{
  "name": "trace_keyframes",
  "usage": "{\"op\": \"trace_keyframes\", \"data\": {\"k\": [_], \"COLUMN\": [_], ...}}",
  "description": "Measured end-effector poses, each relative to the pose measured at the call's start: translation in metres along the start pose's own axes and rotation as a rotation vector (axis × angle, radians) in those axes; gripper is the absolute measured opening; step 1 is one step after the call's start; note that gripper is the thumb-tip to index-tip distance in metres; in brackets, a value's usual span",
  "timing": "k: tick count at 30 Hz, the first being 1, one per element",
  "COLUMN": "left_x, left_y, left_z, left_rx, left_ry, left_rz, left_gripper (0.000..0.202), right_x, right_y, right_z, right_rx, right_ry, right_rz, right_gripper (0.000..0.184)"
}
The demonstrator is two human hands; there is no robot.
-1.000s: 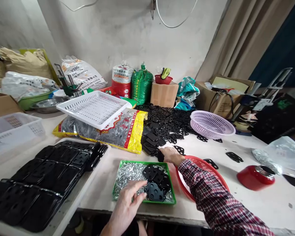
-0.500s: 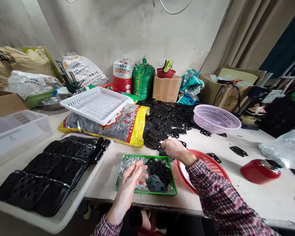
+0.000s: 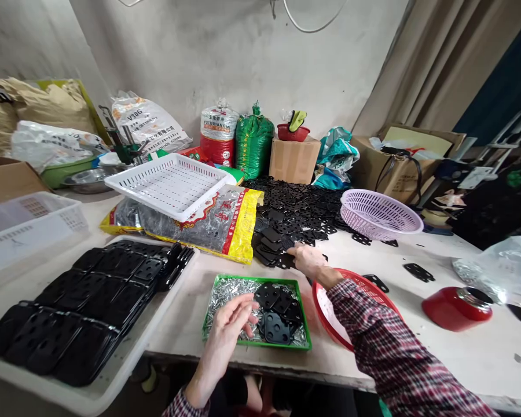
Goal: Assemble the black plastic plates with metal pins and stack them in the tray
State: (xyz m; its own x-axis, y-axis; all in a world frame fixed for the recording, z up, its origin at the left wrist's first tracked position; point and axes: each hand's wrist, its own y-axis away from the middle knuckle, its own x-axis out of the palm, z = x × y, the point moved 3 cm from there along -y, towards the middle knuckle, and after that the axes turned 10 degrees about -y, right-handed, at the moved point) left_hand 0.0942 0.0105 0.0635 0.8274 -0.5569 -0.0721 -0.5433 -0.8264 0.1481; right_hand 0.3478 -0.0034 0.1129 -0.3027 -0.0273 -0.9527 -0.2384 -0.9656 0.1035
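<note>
Worktable (image 3: 191, 301), pale top, against a stained plaster wall; sacks and cartons stand at the back. Landmark: the green tray (image 3: 256, 345) at the near edge.

- Screws (image 3: 226, 292): loose, filling the green tray.
- Black plates (image 3: 278, 315): several lie on the screws in the tray's right half.
- Plate pile (image 3: 295, 208): directly behind the green tray, spread wide.
- Left hand (image 3: 228, 327): over the tray's left half, fingers loosely spread and bent, nothing visibly held.
- Right hand (image 3: 308, 260): just behind the tray, fingers together on the pile's near edge; we cannot tell whether they grip a plate.
- Red basket (image 3: 330, 307): touching the tray's right side, under the right forearm.
- White tray (image 3: 113, 376): left of the green tray, holding rows of black plates.

Handling, as we judge it: each plate is thin, stiff, light and smooth. Lying flat, it resists lifting, so we would slide it off and pinch an edge or a hole.
</note>
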Motion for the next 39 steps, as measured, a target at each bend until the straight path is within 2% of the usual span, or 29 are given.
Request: {"op": "trace_keyframes", "data": {"k": [3,6,7,9,11,13,14,16,18,22,26,30,34,37,39], "left_x": [-0.003,-0.001,-0.001,-0.003,-0.008,-0.013,-0.015,-0.017,-0.017,-0.02,-0.022,-0.02,-0.019,-0.023,-0.027], "left_y": [-0.004,-0.009,-0.011,-0.011,-0.01,-0.007,-0.006,-0.004,-0.004,-0.006,-0.008,-0.007,-0.005,-0.004,-0.002], "left_z": [-0.011,-0.021,-0.021,-0.017,-0.009,-0.002,0.001,0.004,0.004,0.003,0.006,0.009,0.006,0.002,0.0], "left_rx": [0.071,0.14,0.143,0.116,0.076,0.027,-0.007,-0.074,-0.125,-0.129,-0.089,-0.064,-0.061,-0.046,-0.036], "left_ry": [-0.106,-0.207,-0.205,-0.162,-0.112,0.018,0.129,0.356,0.485,0.529,0.574,0.608,0.592,0.539,0.478], "left_rz": [-0.038,-0.055,-0.058,-0.079,-0.12,-0.133,-0.132,-0.13,-0.153,-0.216,-0.253,-0.228,-0.196,-0.236,-0.275], "left_gripper": [0.041,0.04,0.036,0.025,0.022,0.025,0.027,0.03,0.033,0.033,0.028,0.03,0.03,0.031,0.035], "right_x": [-0.011,-0.005,-0.002,0.004,0.013,0.024,0.03,0.043,0.055,0.069,0.067,0.065,0.071,0.076,0.077], "right_y": [0.017,0.037,0.042,0.045,0.045,0.046,0.048,0.053,0.057,0.057,0.054,0.053,0.046,0.041,0.04], "right_z": [0.032,0.071,0.079,0.083,0.074,0.065,0.064,0.064,0.065,0.061,0.063,0.083,0.101,0.102,0.097], "right_rx": [-0.211,-0.439,-0.501,-0.423,-0.208,-0.045,-0.015,-0.004,-0.011,-0.05,-0.058,-0.012,0.022,-0.013,-0.064], "right_ry": [-0.099,-0.202,-0.249,-0.231,-0.123,-0.024,0.001,0.035,0.046,-0.019,-0.016,0.032,0.012,-0.065,-0.203], "right_rz": [0.023,0.128,0.114,0.007,-0.097,-0.121,-0.114,-0.112,-0.13,-0.166,-0.209,-0.255,-0.237,-0.236,-0.271], "right_gripper": [0.035,0.029,0.028,0.026,0.033,0.035,0.034,0.034,0.038,0.034,0.024,0.037,0.037,0.04,0.047]}}
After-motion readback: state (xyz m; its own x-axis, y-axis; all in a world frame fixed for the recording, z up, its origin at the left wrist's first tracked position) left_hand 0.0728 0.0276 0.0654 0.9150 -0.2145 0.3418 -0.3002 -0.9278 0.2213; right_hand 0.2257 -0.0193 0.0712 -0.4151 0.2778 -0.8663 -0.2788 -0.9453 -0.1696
